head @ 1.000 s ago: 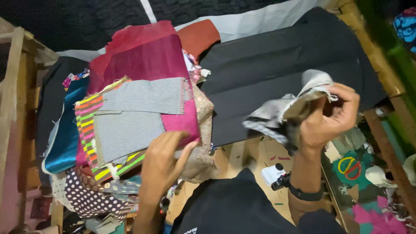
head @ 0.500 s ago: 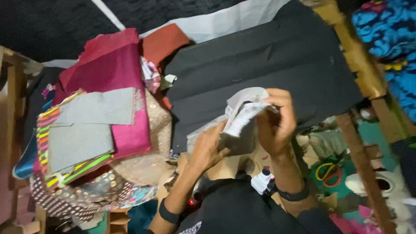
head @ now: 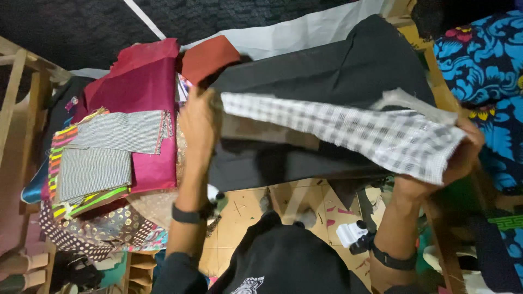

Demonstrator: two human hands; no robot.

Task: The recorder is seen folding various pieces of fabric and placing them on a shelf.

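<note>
Item: grey-and-white checked cloth (head: 348,128), now drawn out flat in a long strip between both hands; half a second ago it was a crumpled wad held close in front of the chest, so the piece has gone from bunched to fully spread
Left hand (head: 199,128): closed on the cloth's left end, just above the black fabric (head: 327,73) lying on the desk (head: 256,209)
Right hand (head: 463,158): closed under the right end, cloth draped over the fingers
Position: cloth held in the air, taut, across the black fabric, not resting on it
Nearby, left: stack of folded pieces, small-check grey swatches (head: 109,149) on magenta fabric (head: 144,114), untouched
Judgement: spread this way, the piece is ready for checking or folding
</note>
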